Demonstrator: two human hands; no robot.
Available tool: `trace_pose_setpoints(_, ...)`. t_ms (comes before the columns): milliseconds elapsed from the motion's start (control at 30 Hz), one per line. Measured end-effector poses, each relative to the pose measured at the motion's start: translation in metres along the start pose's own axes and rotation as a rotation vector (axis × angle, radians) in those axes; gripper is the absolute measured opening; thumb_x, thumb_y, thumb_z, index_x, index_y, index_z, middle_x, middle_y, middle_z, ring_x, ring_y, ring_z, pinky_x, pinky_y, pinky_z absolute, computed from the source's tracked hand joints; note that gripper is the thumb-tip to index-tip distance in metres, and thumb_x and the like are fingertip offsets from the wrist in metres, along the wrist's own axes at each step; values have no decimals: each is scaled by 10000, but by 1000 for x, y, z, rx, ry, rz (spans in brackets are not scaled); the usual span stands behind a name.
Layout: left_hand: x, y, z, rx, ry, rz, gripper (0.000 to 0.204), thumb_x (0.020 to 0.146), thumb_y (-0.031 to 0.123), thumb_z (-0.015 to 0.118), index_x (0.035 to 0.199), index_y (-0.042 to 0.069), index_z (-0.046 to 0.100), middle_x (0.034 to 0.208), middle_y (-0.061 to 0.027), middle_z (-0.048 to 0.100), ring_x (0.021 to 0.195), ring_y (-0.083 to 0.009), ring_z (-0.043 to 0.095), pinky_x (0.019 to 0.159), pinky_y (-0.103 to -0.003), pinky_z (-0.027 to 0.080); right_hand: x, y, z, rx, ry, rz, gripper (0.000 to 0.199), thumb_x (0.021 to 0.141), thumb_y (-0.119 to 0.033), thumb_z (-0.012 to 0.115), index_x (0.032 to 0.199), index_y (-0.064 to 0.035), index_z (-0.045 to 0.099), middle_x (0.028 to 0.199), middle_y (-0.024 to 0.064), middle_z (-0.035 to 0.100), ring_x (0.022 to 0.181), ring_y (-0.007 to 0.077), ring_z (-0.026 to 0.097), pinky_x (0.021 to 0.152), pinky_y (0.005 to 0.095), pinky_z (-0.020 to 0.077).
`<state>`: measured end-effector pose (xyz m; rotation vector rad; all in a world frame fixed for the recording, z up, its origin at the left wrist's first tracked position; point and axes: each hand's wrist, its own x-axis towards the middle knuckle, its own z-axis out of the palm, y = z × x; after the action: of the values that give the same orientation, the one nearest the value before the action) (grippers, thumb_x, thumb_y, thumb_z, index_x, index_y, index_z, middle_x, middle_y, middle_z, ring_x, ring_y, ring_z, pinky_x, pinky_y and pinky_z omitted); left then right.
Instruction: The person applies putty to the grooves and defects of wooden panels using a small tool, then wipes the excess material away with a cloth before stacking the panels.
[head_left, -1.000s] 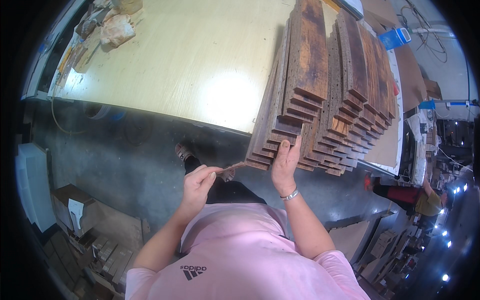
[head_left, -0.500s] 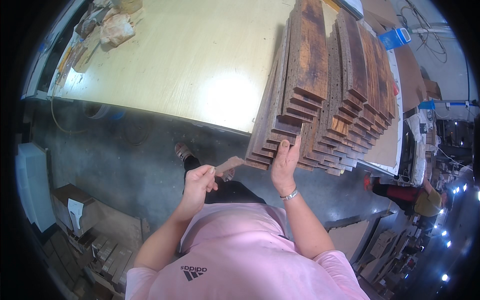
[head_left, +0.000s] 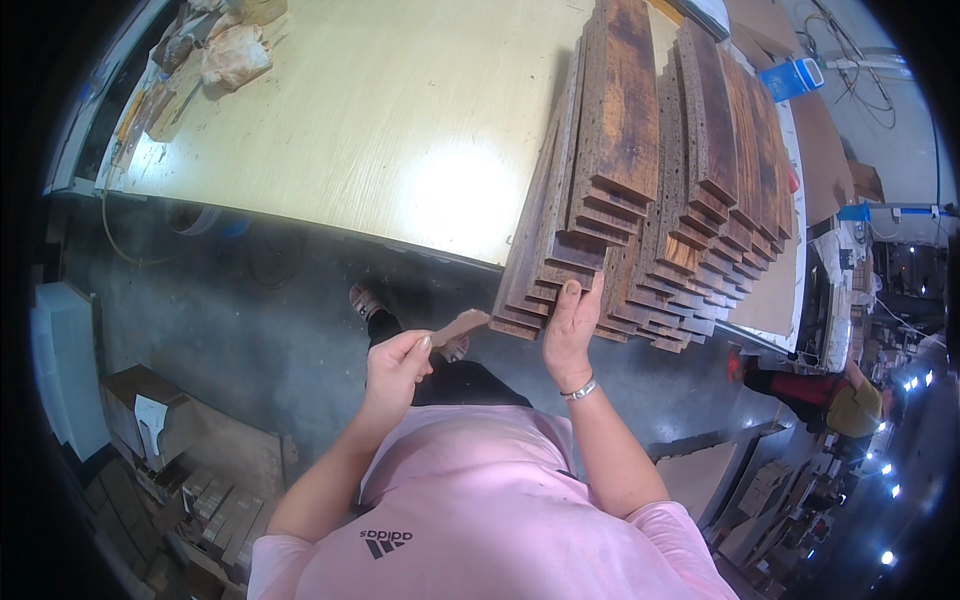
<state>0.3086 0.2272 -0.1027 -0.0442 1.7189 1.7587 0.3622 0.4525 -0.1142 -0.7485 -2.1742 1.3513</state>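
Observation:
My left hand is closed in a pinch on a thin, bent brown strip, which looks like a piece of sandpaper. The strip's far tip comes up close to the near corner of the leftmost boards; whether it touches them I cannot tell. My right hand, with a metal band at the wrist, grips the near end of a dark wood-grain board in the stack. Its thumb lies against the board's end and the other fingers are partly hidden. Beside it rise more stacked boards with rough edges.
The pale tabletop stretches to the left, with crumpled paper at its far left. More stacked boards and a blue container stand at the right. Cardboard boxes sit lower left. Another person is at the far right.
The strip in my left hand has tilted up slightly at its far tip, and the left hand has turned a little. My right hand stays on the board.

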Motion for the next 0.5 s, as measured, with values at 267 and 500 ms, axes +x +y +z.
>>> trace_pose_setpoints(267,0,4,-8,259,-37,375,228,902,25,593,1109,-41,664,786,-31,484,720,-123,462,645,-254,373,-1,6,-1,-36,5,-23,752,1028,-433,389,1394,203,225,1450,339,326,1385,396,306,1155,403,203)
trace_pose_setpoints(500,2,4,-9,264,-48,454,250,889,-29,576,1125,-30,658,826,-43,475,728,-133,462,646,-251,376,-3,15,0,-61,9,-17,744,1030,-423,393,1396,202,225,1462,343,310,1399,398,286,1163,406,192)
